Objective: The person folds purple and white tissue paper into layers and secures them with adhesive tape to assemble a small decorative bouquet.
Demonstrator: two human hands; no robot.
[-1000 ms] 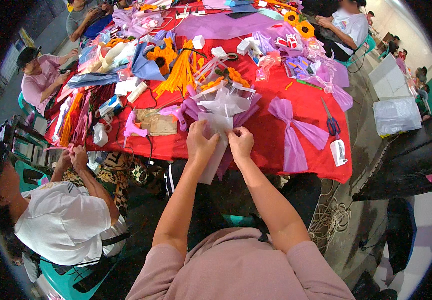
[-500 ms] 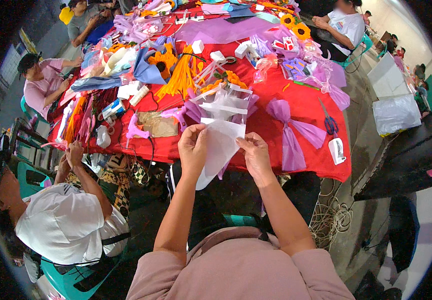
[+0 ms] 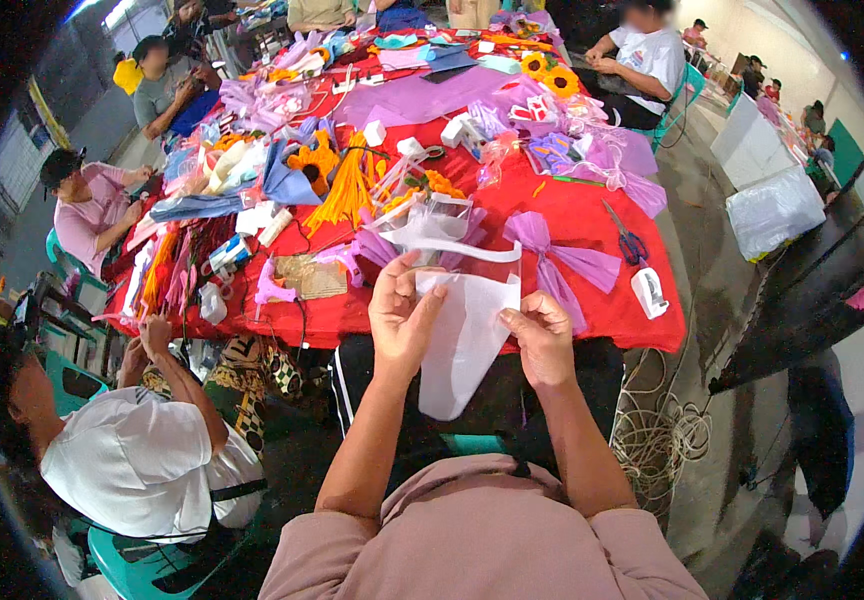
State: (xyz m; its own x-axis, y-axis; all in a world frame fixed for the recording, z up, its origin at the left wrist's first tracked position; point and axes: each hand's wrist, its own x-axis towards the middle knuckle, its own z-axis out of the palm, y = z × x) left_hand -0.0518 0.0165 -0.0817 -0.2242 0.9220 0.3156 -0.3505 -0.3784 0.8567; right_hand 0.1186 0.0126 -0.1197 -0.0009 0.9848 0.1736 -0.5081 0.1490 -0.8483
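Over the near table edge I hold a tapered, translucent white plastic sleeve (image 3: 464, 345), its narrow end pointing down toward me. My left hand (image 3: 407, 318) pinches its upper left edge between thumb and fingers. On the opposite edge, my right hand (image 3: 540, 338) is closed with the thumb pressed on the film. Clear film and a curved white strip (image 3: 467, 248) stand above the white part. Just beyond lies an orange crocheted flower (image 3: 444, 184), partly hidden. A purple mesh bow (image 3: 555, 262) rests to the right of the sleeve.
Blue-handled scissors (image 3: 632, 245) and a white dispenser (image 3: 649, 293) lie at the right of the red-covered table (image 3: 592, 215). Pink glue guns (image 3: 272, 285) and orange stems (image 3: 350, 185) are at left. A person in white (image 3: 142, 455) sits close on my left. Coiled cable (image 3: 667, 440) lies on the floor.
The sleeve has moved slightly right and down with both hands. Its strip-banded clear top, spread flat before, now bends, with one strip curving to the right. The whole view has shifted a little.
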